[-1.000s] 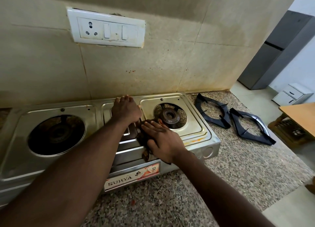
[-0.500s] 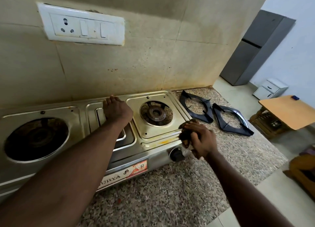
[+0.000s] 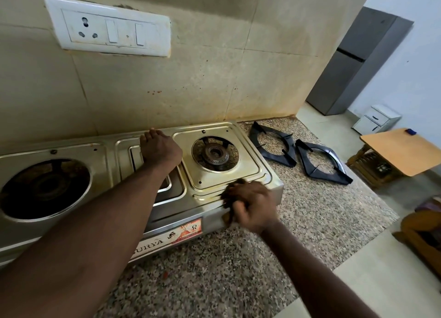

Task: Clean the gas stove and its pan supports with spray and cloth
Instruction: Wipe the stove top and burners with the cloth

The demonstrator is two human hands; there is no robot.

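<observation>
Head view: the gas stove (image 3: 107, 155) sits on the speckled table (image 3: 310, 210) against the wall, its long axis running left to right across the person. The left hand (image 3: 160, 148) lies flat on the middle panel near the rear edge, fingers straight and together, seemingly bracing the stove. The right hand (image 3: 250, 205) is at the front right corner, fingers curled round a dark cloth (image 3: 238, 181) and pressing it onto the narrow strip in front of the right burner (image 3: 216, 154); the hand is blurred, so the exact grip is hard to read. Most of the steel top lies to the left of the cloth, so the wiping stroke would likely run along the long axis towards the bracing hand. The two pan supports (image 3: 281, 159) lie flat on the table just past the stove's right end, apart from both hands and nearer the right one. No spray is in sight
</observation>
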